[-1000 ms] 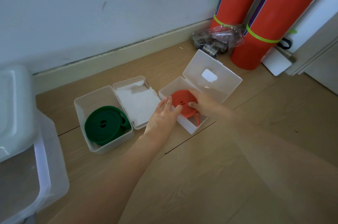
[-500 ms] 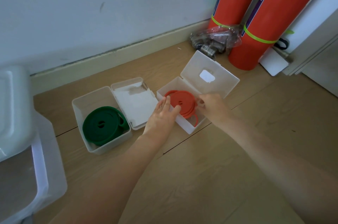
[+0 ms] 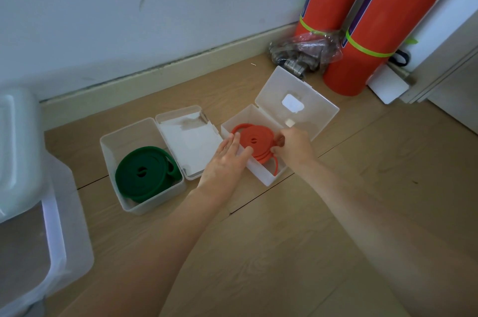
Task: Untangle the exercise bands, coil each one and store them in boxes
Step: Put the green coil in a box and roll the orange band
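The green band (image 3: 144, 171) lies coiled in its box (image 3: 113, 140), while the flat left hand (image 3: 227, 159) and pinching right hand (image 3: 294, 147) seat the orange band (image 3: 254, 140); both lids look unclosed

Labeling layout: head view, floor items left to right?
Large clear bin → green band in its box → that box's open lid → orange band in second box → orange cylinders.

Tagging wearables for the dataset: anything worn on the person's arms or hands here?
Nothing visible. The left hand and right hand are bare: no gloves, rings, watch or bands. Both forearms are bare up to the frame edge, with no sleeve in view.
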